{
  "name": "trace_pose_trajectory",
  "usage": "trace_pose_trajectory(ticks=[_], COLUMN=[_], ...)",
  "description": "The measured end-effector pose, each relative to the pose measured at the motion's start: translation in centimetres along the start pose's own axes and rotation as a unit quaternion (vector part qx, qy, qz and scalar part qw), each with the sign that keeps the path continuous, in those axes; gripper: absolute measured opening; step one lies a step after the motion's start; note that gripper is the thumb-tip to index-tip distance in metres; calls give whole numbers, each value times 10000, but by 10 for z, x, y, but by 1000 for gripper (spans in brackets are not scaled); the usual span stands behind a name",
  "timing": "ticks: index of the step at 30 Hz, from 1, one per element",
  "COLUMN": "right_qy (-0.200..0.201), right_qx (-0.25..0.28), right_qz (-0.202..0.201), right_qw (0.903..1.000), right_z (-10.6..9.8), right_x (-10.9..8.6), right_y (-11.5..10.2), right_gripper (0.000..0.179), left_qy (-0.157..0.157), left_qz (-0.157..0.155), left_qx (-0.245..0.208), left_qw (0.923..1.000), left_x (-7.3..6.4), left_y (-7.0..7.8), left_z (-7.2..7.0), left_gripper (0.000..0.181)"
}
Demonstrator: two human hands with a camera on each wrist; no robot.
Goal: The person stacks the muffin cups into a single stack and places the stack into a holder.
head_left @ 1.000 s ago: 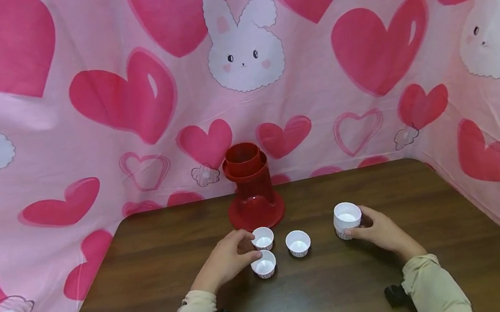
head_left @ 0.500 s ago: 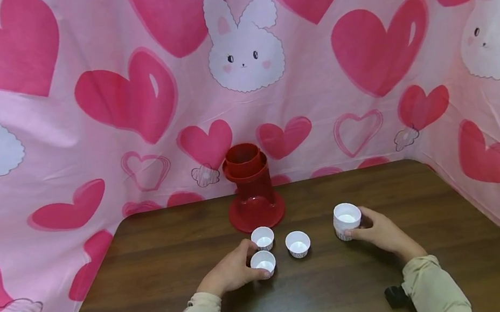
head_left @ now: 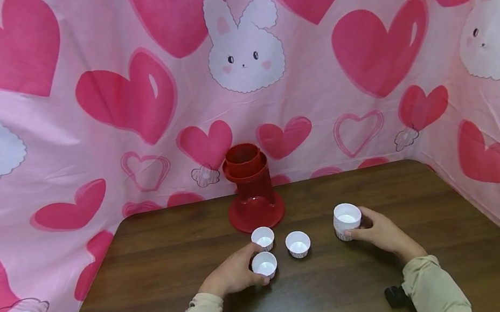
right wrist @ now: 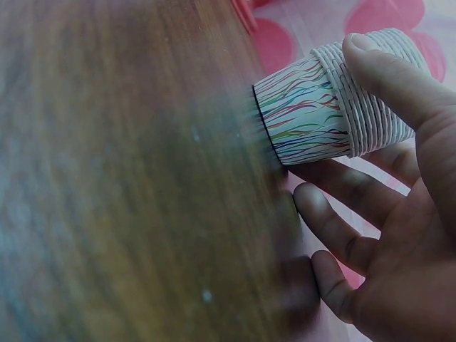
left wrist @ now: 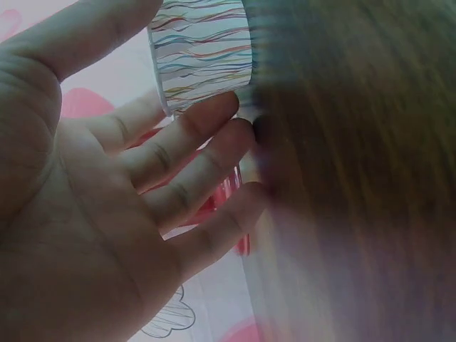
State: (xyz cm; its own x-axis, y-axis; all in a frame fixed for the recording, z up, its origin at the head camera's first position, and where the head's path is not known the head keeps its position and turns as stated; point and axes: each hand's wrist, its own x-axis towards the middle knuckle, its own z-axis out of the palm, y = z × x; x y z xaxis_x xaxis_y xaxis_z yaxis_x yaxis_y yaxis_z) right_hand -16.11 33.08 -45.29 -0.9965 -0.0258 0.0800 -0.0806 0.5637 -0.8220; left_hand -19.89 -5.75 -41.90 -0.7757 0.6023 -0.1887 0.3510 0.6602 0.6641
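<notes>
My left hand (head_left: pixel 235 274) pinches a small white paper baking cup (head_left: pixel 264 264), thumb on its near side and forefinger on the far side. In the left wrist view this baking cup (left wrist: pixel 203 53) shows coloured wavy lines, and the other fingers extend past it. Just behind it stands a second baking cup (head_left: pixel 263 238), with a third cup (head_left: pixel 298 243) to the right. My right hand (head_left: pixel 382 230) grips a stack of baking cups (head_left: pixel 347 219), which stands on the table; the right wrist view shows several nested rims on the stack (right wrist: pixel 370 92) between thumb and fingers.
A red plastic stand (head_left: pixel 255 193) with a round base and an open tube on top is at the back of the brown wooden table (head_left: pixel 331 296). Pink cloth (head_left: pixel 318 90) with hearts and rabbits hangs behind and at both sides.
My left hand has come slightly nearer and to the right, its thumb and forefinger closing round the near baking cup. The right hand has stayed in place on its stack.
</notes>
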Motion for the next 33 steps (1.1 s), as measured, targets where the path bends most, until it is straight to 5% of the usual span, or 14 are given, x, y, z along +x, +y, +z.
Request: trace_pose_trajectory(ticks=[33], right_qy=[97], right_qx=[218], right_qz=[-227], right_qw=[9995], right_z=[1], right_x=[-3], right_y=[2], right_gripper=[63], left_qy=[726], left_qz=[340], left_qx=[-649], left_qw=[9947], left_x=[2], left_y=[16], left_z=[-5], left_gripper=[59])
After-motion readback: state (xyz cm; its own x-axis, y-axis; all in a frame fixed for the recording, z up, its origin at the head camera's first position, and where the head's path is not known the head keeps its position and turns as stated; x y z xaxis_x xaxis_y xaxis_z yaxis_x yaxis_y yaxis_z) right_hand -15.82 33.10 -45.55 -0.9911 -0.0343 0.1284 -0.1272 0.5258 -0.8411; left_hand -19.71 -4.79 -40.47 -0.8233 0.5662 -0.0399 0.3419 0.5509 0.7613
